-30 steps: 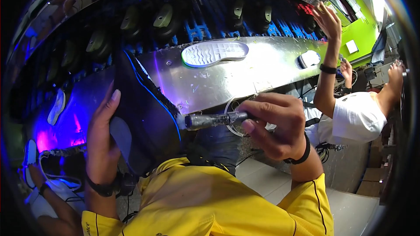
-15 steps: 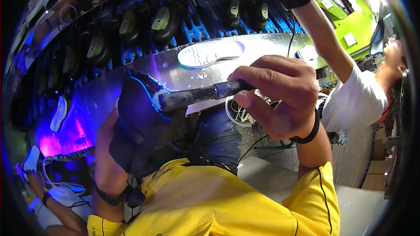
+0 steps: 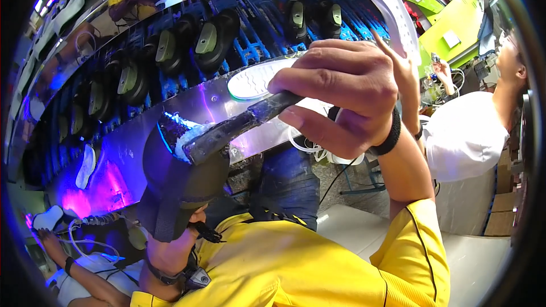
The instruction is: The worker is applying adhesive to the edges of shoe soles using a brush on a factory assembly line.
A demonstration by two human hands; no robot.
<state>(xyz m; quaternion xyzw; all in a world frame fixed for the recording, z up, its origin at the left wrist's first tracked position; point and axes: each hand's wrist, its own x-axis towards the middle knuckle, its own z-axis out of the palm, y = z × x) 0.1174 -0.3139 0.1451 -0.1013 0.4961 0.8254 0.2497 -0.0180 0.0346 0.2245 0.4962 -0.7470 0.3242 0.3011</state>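
A brush (image 3: pixel 227 131) with a dark, crusted handle is pinched between the thumb and fingers of my right hand (image 3: pixel 347 94). Its pale bristles (image 3: pixel 190 139) press on the edge of a black shoe upper (image 3: pixel 187 176), where wet glue glows blue-white. My left hand (image 3: pixel 198 216) grips that upper from below, mostly hidden behind it, with a fingertip showing at its side. Just beyond the brush lies a white shoe sole (image 3: pixel 253 81) on the metal ledge, partly covered by my right hand.
Black shoes on green lasts (image 3: pixel 210 37) stand along a blue-stained slatted conveyor (image 3: pixel 250 51). A co-worker in white (image 3: pixel 469 125) at the right holds a white sole (image 3: pixel 392 11). Another person's hand (image 3: pixel 51 244) touches a pale sole at the far left. Purple light falls on the metal ledge (image 3: pixel 136 131).
The upper has turned in my left hand, and its blue-glowing edge has shifted. My right hand and the brush moved left. The co-worker's arm moved, and a white sole now shows there.
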